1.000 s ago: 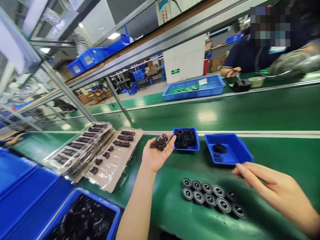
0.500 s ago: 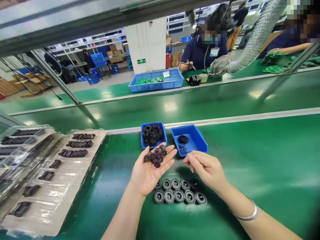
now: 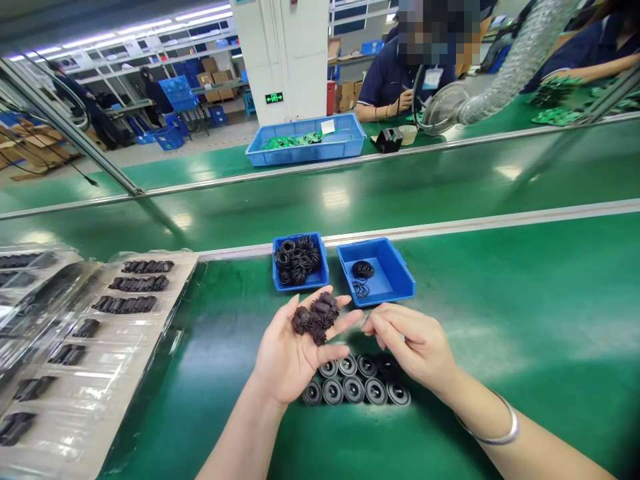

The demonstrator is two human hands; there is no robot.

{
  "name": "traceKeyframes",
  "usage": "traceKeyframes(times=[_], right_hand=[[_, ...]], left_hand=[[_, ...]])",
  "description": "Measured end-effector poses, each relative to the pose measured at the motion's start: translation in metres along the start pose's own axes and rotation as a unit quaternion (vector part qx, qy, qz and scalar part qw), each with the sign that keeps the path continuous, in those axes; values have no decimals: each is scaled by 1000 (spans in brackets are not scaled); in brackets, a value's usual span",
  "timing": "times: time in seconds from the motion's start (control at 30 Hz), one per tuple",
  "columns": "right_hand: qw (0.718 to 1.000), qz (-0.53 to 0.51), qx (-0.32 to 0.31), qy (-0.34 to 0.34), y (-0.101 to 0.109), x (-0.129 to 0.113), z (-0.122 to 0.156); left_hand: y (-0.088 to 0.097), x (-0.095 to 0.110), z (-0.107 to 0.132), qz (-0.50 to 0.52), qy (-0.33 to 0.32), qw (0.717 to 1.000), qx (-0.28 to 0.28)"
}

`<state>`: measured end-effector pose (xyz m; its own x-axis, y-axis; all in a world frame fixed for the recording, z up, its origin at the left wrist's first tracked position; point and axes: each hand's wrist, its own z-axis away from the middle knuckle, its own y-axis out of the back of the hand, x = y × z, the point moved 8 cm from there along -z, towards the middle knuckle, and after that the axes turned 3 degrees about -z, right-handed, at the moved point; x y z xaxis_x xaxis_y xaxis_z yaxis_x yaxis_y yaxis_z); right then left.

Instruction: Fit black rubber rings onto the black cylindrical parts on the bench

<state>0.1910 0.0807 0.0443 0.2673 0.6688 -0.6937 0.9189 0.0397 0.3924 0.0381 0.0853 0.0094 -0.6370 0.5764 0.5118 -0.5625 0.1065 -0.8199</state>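
Over the green belt (image 3: 520, 347), my left hand (image 3: 283, 353) lies palm up, fingers loose and not gripping, with a small clump of dark rubber pieces (image 3: 314, 319) resting on the palm. My right hand (image 3: 413, 343) sits just beside it, fingers lightly curled; nothing shows between them, but I can't tell if something tiny is pinched there. Round black parts (image 3: 354, 389) lie in rows right under both hands. Ahead, a small blue bin (image 3: 300, 288) is packed with black rings (image 3: 295, 257), touching distance from a blue tray (image 3: 389, 297) holding a few. Plastic trays of black parts (image 3: 145, 327) crowd the left; the belt is open to the right.
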Motion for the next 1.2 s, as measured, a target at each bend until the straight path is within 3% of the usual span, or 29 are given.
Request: traceKeyframes(times=[0.13, 0.23, 0.3, 0.47, 0.53, 0.6, 0.77, 0.83, 1.2], right_hand=[[1000, 0, 2, -3, 1, -1, 0], [1000, -3, 0, -5, 1, -1, 0], [1000, -1, 0, -11, 0, 2, 1], [997, -37, 11, -73, -3, 13, 5], [994, -67, 10, -82, -6, 13, 6], [993, -82, 6, -79, -8, 11, 6], [994, -92, -1, -62, -10, 4, 5], [994, -90, -4, -58, -10, 3, 5], [996, -85, -1, -23, -5, -2, 2]], left_hand=[[0, 4, 1, -83, -53, 995, 30], [-1, 14, 4, -251, -148, 955, 55], [-2, 18, 7, -372, -211, 902, 64], [-11, 22, 15, -609, -313, 724, 79], [-15, 21, 16, -640, -328, 691, 69], [-17, 20, 17, -637, -327, 696, 59], [-16, 17, 16, -562, -299, 769, 58], [-16, 17, 15, -546, -297, 782, 55], [-13, 12, 11, -581, -264, 769, 41]])
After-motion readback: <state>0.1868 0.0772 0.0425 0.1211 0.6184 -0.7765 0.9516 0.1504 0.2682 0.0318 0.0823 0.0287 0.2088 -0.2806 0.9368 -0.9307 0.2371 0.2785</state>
